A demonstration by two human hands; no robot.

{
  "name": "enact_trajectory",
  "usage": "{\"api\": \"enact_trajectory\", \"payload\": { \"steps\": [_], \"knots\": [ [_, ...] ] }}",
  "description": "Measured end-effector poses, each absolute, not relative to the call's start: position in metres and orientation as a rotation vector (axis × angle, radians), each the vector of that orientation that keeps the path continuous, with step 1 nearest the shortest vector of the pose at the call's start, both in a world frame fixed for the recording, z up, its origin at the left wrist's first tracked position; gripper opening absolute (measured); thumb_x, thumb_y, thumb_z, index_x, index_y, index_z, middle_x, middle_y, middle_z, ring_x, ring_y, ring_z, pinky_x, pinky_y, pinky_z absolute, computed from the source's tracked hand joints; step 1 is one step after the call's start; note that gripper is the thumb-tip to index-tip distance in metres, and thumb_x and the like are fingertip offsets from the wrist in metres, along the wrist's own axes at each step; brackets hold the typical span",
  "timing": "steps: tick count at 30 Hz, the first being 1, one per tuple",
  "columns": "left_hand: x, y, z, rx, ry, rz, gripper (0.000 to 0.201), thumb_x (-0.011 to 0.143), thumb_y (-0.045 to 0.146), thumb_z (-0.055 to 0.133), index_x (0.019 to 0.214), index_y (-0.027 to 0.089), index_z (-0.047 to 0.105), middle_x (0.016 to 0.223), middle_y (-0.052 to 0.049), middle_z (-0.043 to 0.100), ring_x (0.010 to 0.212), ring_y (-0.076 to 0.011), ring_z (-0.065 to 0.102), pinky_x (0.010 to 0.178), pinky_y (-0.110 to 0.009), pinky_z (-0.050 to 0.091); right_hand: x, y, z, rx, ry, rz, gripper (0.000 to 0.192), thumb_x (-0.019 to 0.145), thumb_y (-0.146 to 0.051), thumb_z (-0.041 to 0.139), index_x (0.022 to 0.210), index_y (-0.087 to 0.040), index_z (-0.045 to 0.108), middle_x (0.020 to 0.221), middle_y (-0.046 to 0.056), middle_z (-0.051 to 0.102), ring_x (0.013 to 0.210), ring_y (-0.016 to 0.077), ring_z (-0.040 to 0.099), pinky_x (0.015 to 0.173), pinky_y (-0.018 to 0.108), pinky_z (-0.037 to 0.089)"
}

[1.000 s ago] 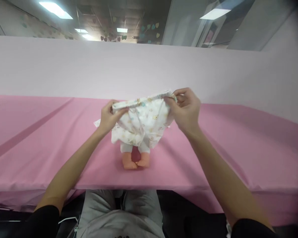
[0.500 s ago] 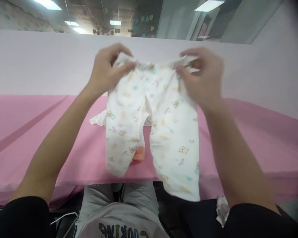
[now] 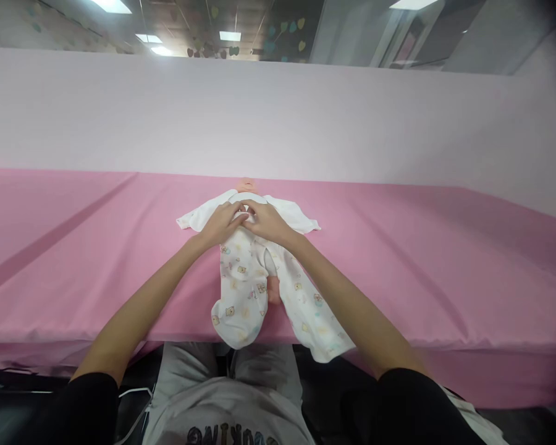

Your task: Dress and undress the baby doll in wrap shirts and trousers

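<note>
A baby doll (image 3: 246, 185) lies on its back on the pink table (image 3: 421, 259), head away from me, in a white top (image 3: 291, 213). Small white printed trousers (image 3: 241, 290) are spread over its lower body, legs trailing past the table's near edge. A bit of one doll leg (image 3: 273, 289) shows between the trouser legs. My left hand (image 3: 222, 222) and my right hand (image 3: 265, 221) meet at the trousers' waistband over the doll's belly, fingers pinching the fabric.
A pale pink partition wall (image 3: 278, 117) rises right behind the table. Above it are ceiling lights and hanging heart decorations. My lap in grey clothing (image 3: 227, 395) is under the table's near edge.
The trousers were held up in the air by their waistband; now both hands have come down and together, laying them over the doll.
</note>
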State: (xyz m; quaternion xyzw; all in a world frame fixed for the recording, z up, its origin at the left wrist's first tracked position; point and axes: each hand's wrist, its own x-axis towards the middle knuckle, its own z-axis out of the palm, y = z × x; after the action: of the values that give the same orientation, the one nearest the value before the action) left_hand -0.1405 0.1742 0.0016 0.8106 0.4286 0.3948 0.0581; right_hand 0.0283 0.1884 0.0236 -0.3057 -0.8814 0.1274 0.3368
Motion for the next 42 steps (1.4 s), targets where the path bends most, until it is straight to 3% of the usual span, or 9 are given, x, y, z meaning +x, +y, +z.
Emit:
{"api": "enact_trajectory", "payload": {
  "steps": [4, 9, 13, 20, 22, 26, 32, 37, 42],
  "knots": [
    [-0.145, 0.164, 0.000, 2.292, 1.201, 1.117, 0.031, 0.091, 0.047, 0.041, 0.094, 0.021, 0.056, 0.076, 0.000, 0.059, 0.067, -0.0155, 0.052, 0.064, -0.028, 0.038, 0.027, 0.188, 0.022, -0.776, -2.339, 0.452, 0.018, 0.083, -0.017, 0.050, 0.093, -0.022, 0.064, 0.084, 0.000, 0.064, 0.071, 0.0140, 0.052, 0.069, 0.028, 0.037],
    [-0.154, 0.166, -0.013, 2.318, 1.263, 0.818, 0.046, 0.069, 0.047, 0.070, 0.105, 0.023, 0.057, 0.070, 0.003, 0.059, 0.062, -0.0176, 0.054, 0.058, -0.028, 0.038, 0.038, 0.182, 0.015, -0.948, -2.419, 0.439, 0.020, 0.083, -0.028, 0.050, 0.069, -0.019, 0.061, 0.064, 0.000, 0.058, 0.060, 0.0138, 0.047, 0.057, 0.028, 0.030],
    [-0.156, 0.169, -0.020, 2.569, 1.368, 0.934, 0.020, 0.076, 0.035, 0.062, 0.090, 0.021, 0.065, 0.075, -0.003, 0.064, 0.079, -0.0231, 0.057, 0.077, -0.035, 0.040, 0.040, 0.174, 0.012, -1.093, -2.435, 0.331, 0.037, 0.077, -0.044, 0.061, 0.052, -0.020, 0.049, 0.049, -0.002, 0.045, 0.050, 0.0119, 0.037, 0.052, 0.027, 0.022],
    [-0.154, 0.167, -0.029, 2.266, 1.311, 1.305, 0.020, 0.077, 0.018, 0.046, 0.087, 0.020, 0.063, 0.083, -0.003, 0.065, 0.080, -0.0195, 0.055, 0.078, -0.034, 0.041, 0.041, 0.188, 0.003, -0.912, -2.205, 0.469, 0.018, 0.065, -0.032, 0.066, 0.060, -0.020, 0.054, 0.068, 0.000, 0.053, 0.064, 0.0154, 0.048, 0.061, 0.027, 0.033],
    [-0.152, 0.168, -0.034, 2.106, 1.203, 1.321, 0.018, 0.082, 0.024, 0.044, 0.082, 0.018, 0.061, 0.077, -0.001, 0.063, 0.073, -0.0170, 0.055, 0.069, -0.030, 0.042, 0.040, 0.191, 0.011, -0.832, -2.127, 0.711, 0.011, 0.064, -0.028, 0.062, 0.065, -0.019, 0.055, 0.070, -0.001, 0.054, 0.069, 0.0155, 0.051, 0.064, 0.027, 0.037],
    [-0.152, 0.168, -0.038, 1.862, 1.129, 1.247, 0.042, 0.087, 0.050, 0.043, 0.070, 0.016, 0.059, 0.063, -0.001, 0.057, 0.061, -0.0147, 0.053, 0.058, -0.028, 0.042, 0.032, 0.190, 0.032, -0.808, -2.023, 1.121, 0.011, 0.066, -0.028, 0.061, 0.071, -0.019, 0.057, 0.072, -0.001, 0.058, 0.070, 0.0157, 0.055, 0.065, 0.027, 0.041],
    [-0.151, 0.158, -0.025, 1.732, 1.029, 1.182, 0.050, 0.066, 0.043, 0.076, 0.109, 0.021, 0.065, 0.103, -0.007, 0.068, 0.095, -0.0237, 0.064, 0.076, -0.034, 0.052, 0.029, 0.188, 0.038, -0.976, -1.972, 1.206, 0.022, 0.072, -0.038, 0.067, 0.075, -0.021, 0.054, 0.063, -0.003, 0.051, 0.053, 0.0125, 0.047, 0.051, 0.026, 0.039],
    [-0.147, 0.166, -0.029, 1.539, 0.966, 1.404, 0.030, 0.075, 0.041, 0.068, 0.091, 0.016, 0.066, 0.096, -0.008, 0.069, 0.090, -0.0214, 0.064, 0.079, -0.034, 0.051, 0.037, 0.187, 0.037, -0.925, -2.319, 1.303, 0.022, 0.070, -0.039, 0.073, 0.074, -0.021, 0.062, 0.053, -0.004, 0.049, 0.043, 0.0107, 0.038, 0.041, 0.025, 0.031],
    [-0.145, 0.166, -0.033, 1.370, 0.873, 1.368, 0.032, 0.077, 0.040, 0.066, 0.097, 0.015, 0.065, 0.099, -0.007, 0.069, 0.090, -0.0204, 0.065, 0.079, -0.033, 0.051, 0.038, 0.190, 0.039, -0.828, -2.246, 1.309, 0.010, 0.062, -0.019, 0.069, 0.070, -0.020, 0.064, 0.065, -0.001, 0.062, 0.059, 0.0156, 0.055, 0.052, 0.027, 0.044]
  ]
}}
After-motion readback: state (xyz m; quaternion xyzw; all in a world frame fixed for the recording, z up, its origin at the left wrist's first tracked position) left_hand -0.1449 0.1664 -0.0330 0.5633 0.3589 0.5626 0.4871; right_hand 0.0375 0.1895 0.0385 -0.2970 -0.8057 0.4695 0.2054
